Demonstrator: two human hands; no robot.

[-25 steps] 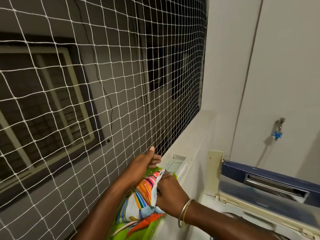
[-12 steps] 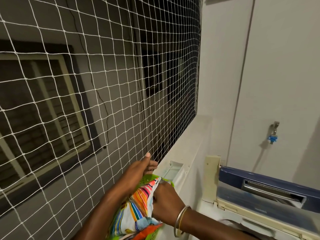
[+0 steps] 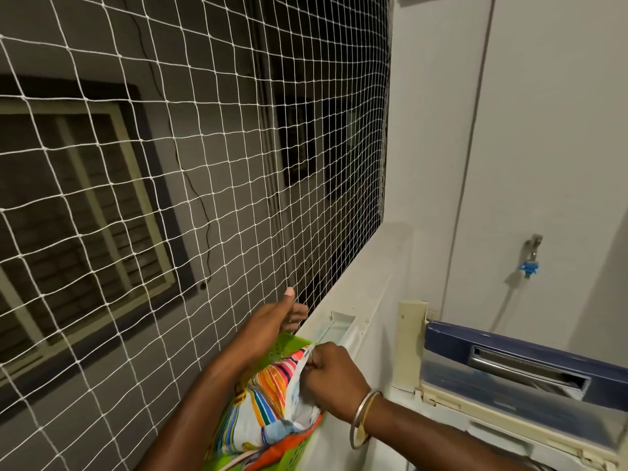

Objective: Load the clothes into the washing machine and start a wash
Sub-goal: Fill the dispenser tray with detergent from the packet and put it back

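A green plastic laundry basket [image 3: 284, 349] sits at the bottom centre, against the net. A bright striped cloth [image 3: 268, 392] fills it, with an orange piece [image 3: 289, 443] below. My right hand [image 3: 334, 379], a metal bangle on its wrist, pinches the cloth's white upper edge. My left hand [image 3: 272, 322] is at the basket's far rim with its thumb up and fingers curled; whether it holds the rim is hidden. The top-loading washing machine [image 3: 441, 399] stands at the lower right with its blue lid [image 3: 509, 348] raised.
A white safety net [image 3: 204, 164] covers the opening on the left, right behind the basket. A white ledge [image 3: 360, 287] runs along its foot to the wall. On the right wall a tap [image 3: 531, 258] with a blue fitting hangs above the machine.
My hands and the basket have barely shifted. My right hand's grip has moved up to the top edge of the striped cloth.
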